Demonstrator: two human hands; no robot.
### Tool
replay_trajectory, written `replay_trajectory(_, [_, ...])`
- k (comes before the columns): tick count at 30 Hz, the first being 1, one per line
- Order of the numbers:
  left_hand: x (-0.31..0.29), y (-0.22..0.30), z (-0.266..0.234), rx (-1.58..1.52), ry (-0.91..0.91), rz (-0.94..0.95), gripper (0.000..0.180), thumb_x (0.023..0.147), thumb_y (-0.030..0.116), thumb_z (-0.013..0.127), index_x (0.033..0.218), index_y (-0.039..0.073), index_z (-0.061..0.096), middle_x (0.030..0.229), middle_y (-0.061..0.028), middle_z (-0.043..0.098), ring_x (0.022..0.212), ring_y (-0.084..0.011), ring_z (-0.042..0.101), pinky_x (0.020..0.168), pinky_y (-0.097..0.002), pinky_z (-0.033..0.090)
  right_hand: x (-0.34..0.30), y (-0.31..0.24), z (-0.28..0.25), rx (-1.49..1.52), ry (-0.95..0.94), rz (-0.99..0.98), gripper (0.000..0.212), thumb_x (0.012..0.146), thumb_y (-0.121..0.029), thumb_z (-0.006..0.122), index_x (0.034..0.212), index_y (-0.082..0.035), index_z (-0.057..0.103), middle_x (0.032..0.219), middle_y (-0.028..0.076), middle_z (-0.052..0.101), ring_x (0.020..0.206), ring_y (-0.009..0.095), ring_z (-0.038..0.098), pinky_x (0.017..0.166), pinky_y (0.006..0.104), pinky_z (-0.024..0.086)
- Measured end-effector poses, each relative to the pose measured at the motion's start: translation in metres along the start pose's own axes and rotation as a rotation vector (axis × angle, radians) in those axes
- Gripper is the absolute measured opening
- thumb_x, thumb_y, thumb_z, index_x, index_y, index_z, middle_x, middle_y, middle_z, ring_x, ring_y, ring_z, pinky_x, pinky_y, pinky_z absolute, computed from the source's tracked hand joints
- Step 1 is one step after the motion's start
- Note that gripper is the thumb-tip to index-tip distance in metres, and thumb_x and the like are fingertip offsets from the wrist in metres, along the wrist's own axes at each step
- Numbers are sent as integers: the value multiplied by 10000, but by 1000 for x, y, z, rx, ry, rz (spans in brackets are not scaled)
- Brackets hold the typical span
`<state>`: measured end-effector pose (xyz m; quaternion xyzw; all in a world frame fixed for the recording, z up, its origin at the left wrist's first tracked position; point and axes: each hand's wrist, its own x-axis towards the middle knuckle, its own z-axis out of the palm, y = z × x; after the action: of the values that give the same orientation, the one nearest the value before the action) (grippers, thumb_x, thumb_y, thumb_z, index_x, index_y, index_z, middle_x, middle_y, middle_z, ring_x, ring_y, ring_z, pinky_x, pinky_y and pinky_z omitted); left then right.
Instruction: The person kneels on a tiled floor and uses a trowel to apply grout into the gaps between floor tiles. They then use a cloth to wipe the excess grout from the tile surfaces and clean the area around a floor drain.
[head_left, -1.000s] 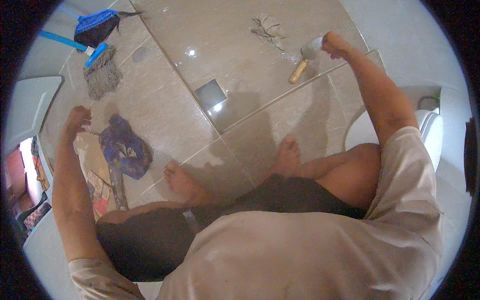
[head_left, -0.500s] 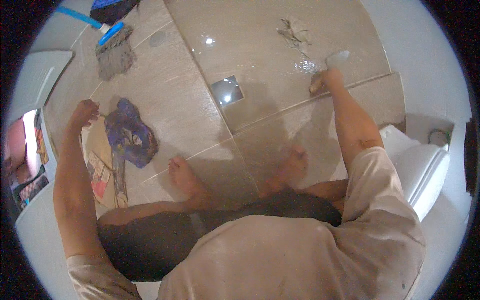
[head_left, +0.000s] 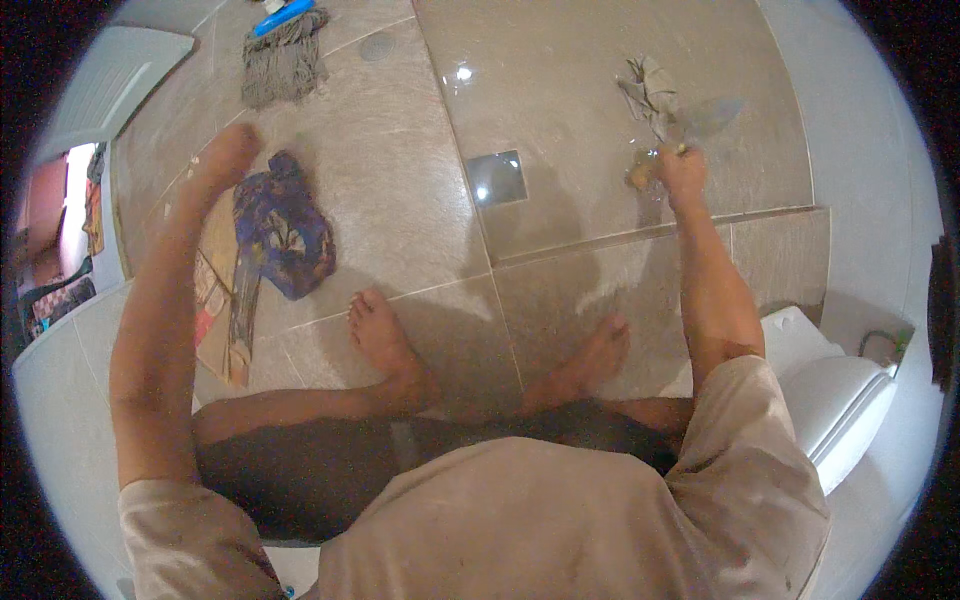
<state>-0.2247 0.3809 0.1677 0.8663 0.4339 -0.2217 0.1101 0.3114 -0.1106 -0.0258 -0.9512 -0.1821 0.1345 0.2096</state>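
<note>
My right hand [head_left: 683, 178] is closed on a hand tool with a flat, pale blade [head_left: 712, 117], held low over the wet, sunken part of the tiled floor. The blade points away from me, beside a crumpled grey-white rag [head_left: 650, 92]. A small tan lump [head_left: 640, 177] lies just left of that hand; its kind is unclear. My left hand [head_left: 235, 152] is blurred, its fingers not distinct, above the floor just beyond a bunched purple cloth [head_left: 285, 235]. Beside the cloth lie flattened cardboard [head_left: 212, 300] and a dark strip [head_left: 243, 310].
A grey string mop head [head_left: 283, 68] with a blue clamp lies at the far left. A square shiny drain cover [head_left: 497, 178] is set in the wet floor near the step edge [head_left: 640, 235]. To the right stands a white toilet [head_left: 850, 410]; at the left, a white door [head_left: 135, 75].
The whole view has shifted, moving the floor items rightward. My left hand has moved forward past the purple cloth. My right hand has turned the blade outward to the right, nearer the rag.
</note>
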Motion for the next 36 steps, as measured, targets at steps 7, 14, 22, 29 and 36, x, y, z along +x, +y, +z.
replay_trajectory(7, [-49,295,186,-79,39,938,333,884,148,638,1181,14,703,1006,-250,726,981,-424,721,851,-531,587,-64,-142,6,541,-348,-280,246,934,-245,742,1045,-26,727,889,90,737,726,187,695,610,346,554])
replay_trajectory(14, [-87,385,254,75,19,312,663,971,302,572,1512,-64,462,1609,-294,388,1482,-452,378,1204,-505,342,-137,-171,22,153,-211,-786,288,994,-345,648,1093,-100,763,1065,141,766,1013,360,703,922,467,535])
replay_trajectory(22, [-75,401,220,85,-257,293,743,1064,414,415,1648,-9,233,1722,-216,218,1612,-404,111,1310,-497,50,-149,-158,49,129,-428,-803,269,1026,-245,591,1205,-102,733,1147,160,714,1091,353,664,953,461,520])
replay_trajectory(29, [-69,407,230,-120,-213,118,737,1064,378,424,1655,-4,206,1729,-240,155,1611,-398,117,1311,-494,30,-155,-180,53,29,-292,-960,249,1003,-212,604,1180,-86,725,1104,161,706,1039,354,663,916,464,526])
replay_trajectory(36, [-67,412,226,23,-217,229,713,1060,333,411,1649,-19,218,1744,-209,126,1611,-412,100,1301,-544,9,-141,-163,70,81,-174,-1136,237,965,-177,625,1148,-51,707,1057,181,687,1047,357,662,906,457,526])
